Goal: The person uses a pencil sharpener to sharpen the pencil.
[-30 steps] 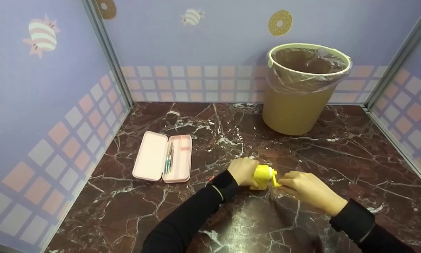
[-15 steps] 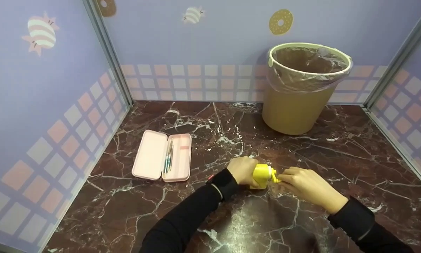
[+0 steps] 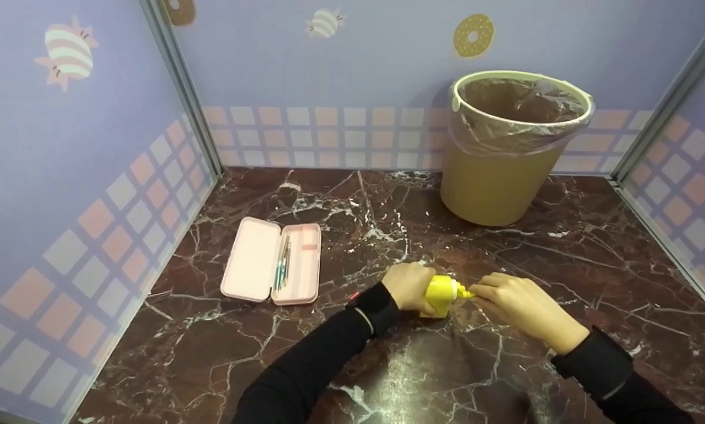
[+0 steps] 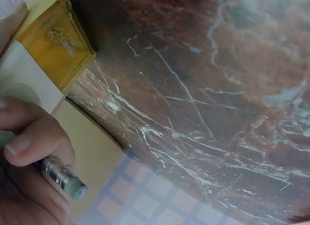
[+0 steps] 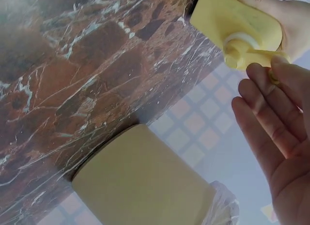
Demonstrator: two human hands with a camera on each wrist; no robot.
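A yellow hand-crank pencil sharpener (image 3: pixel 442 295) is on the marble table, gripped from its left side by my left hand (image 3: pixel 408 287). In the left wrist view, its see-through drawer (image 4: pixel 60 43) has shavings inside. That view also shows the metal and eraser end of a pencil (image 4: pixel 68 181) sticking out under my curled left fingers; the rest of it is hidden. My right hand (image 3: pixel 517 303) pinches the knob of the yellow crank (image 5: pixel 259 56) between thumb and index finger, the other fingers stretched out.
An open pink pencil case (image 3: pixel 302 277) with several thin pens or pencils lies to the left. Behind on the right stands a tan bin (image 3: pixel 494 188) with a clear liner. A small red thing (image 3: pixel 353 296) lies by my left wrist. Patterned walls enclose the table.
The crank has turned from pointing down to pointing out to the right, my right hand moving up slightly with it. My left hand and the sharpener stay in place.
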